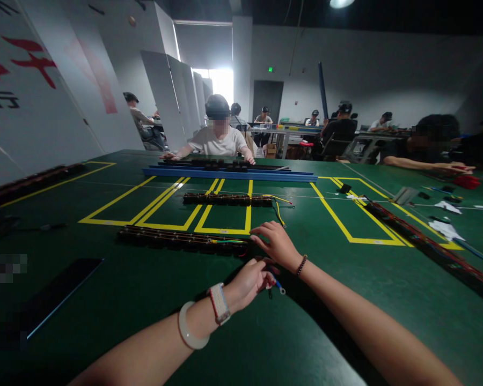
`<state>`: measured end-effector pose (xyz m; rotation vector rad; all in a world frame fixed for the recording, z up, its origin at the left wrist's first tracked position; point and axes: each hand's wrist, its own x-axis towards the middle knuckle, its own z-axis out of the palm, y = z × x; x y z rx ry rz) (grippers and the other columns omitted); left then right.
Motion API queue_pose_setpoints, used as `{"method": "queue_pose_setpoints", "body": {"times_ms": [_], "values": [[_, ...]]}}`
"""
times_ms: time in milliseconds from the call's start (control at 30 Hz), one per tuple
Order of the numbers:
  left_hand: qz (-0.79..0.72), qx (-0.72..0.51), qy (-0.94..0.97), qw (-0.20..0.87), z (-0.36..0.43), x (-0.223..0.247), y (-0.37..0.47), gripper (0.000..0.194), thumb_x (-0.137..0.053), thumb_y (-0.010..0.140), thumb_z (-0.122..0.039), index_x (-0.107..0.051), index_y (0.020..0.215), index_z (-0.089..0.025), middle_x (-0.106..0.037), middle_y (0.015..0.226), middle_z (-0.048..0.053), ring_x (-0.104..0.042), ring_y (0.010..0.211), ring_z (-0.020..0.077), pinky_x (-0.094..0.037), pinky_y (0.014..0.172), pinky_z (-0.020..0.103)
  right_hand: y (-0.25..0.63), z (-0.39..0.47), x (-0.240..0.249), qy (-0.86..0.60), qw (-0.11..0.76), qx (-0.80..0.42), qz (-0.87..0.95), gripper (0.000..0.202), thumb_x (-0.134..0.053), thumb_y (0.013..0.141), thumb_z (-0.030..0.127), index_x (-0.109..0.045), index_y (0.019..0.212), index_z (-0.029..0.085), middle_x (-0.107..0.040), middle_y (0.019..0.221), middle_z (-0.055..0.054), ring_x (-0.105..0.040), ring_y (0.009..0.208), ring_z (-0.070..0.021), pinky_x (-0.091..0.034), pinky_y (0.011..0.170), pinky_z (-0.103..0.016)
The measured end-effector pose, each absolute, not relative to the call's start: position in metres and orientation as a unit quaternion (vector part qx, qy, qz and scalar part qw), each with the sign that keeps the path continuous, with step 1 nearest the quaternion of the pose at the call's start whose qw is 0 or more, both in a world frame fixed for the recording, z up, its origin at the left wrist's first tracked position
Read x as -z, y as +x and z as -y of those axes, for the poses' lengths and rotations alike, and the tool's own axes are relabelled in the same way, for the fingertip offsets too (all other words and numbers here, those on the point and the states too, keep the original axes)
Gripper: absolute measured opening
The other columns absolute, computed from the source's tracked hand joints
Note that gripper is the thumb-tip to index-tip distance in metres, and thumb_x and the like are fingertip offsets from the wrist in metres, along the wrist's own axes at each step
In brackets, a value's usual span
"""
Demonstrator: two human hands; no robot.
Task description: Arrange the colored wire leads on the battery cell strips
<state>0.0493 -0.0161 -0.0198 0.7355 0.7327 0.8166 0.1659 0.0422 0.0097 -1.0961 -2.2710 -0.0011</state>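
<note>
Right now, the long black strip with thin copper-coloured wires along its top (pixel 181 241) lies on the dark green tabletop (pixel 241 343). Just off its right end, toward the wearer, the left hand (pixel 247 281) is curled closed on short blue and red leads with a metal ring terminal (pixel 280 288). The right hand (pixel 276 245) is beside that same end, fingers loosely spread and apparently empty; whether a fingertip touches the strip cannot be told. A green-and-yellow lead (pixel 229 242) runs along the strip's right part. Beyond the strip lie a shorter black wired strip (pixel 229 200) with yellow leads at its right end, yellow taped rectangles (pixel 223 231) and, farther off, a long blue channel (pixel 229 175) before a seated person (pixel 221 134).
</note>
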Motion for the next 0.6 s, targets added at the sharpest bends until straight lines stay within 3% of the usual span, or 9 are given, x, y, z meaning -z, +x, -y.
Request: {"method": "queue_pose_setpoints", "body": {"times_ms": [200,400,500,600], "values": [[-0.397,-0.336,0.418,0.745,0.017,0.016,0.046,0.01,-0.04,0.085,-0.025,-0.041,0.089,-0.016,-0.055,0.073,0.0,-0.05,0.046,0.0052,-0.03,0.044,0.017,0.217,-0.044,0.014,-0.473,0.263,0.028,0.841,0.022,-0.053,0.084,0.039,-0.067,0.088,0.022,-0.063,0.078,-0.004,-0.051,0.076,-0.017,-0.034,0.068,-0.028],[-0.477,-0.228,0.571,0.628,0.007,0.006,0.036,0.021,-0.034,0.087,-0.035,-0.043,0.082,-0.016,-0.05,0.054,-0.005,-0.032,0.029,0.0042,-0.017,0.035,0.018,0.227,-0.045,0.026,-0.474,0.255,-0.041,0.842,0.028,-0.05,0.085,0.041,-0.068,0.081,0.02,-0.062,0.069,-0.002,-0.053,0.067,-0.0137,-0.037,0.065,-0.025],[-0.493,-0.185,0.634,0.567,0.002,-0.003,0.029,0.026,-0.037,0.085,-0.037,-0.047,0.074,-0.016,-0.046,0.045,-0.005,-0.029,0.029,0.0056,-0.02,0.037,0.018,0.225,-0.046,0.027,-0.473,0.267,-0.066,0.837,0.029,-0.05,0.085,0.042,-0.068,0.081,0.019,-0.062,0.069,-0.002,-0.053,0.067,-0.0132,-0.038,0.064,-0.025],[-0.513,-0.177,0.706,0.456,0.001,-0.011,0.023,0.029,-0.045,0.082,-0.037,-0.051,0.062,-0.017,-0.046,0.046,-0.003,-0.038,0.037,0.0092,-0.027,0.044,0.02,0.225,-0.047,0.028,-0.471,0.269,-0.072,0.837,0.029,-0.05,0.085,0.042,-0.068,0.08,0.019,-0.061,0.069,-0.002,-0.053,0.067,-0.0133,-0.038,0.063,-0.025]]}}
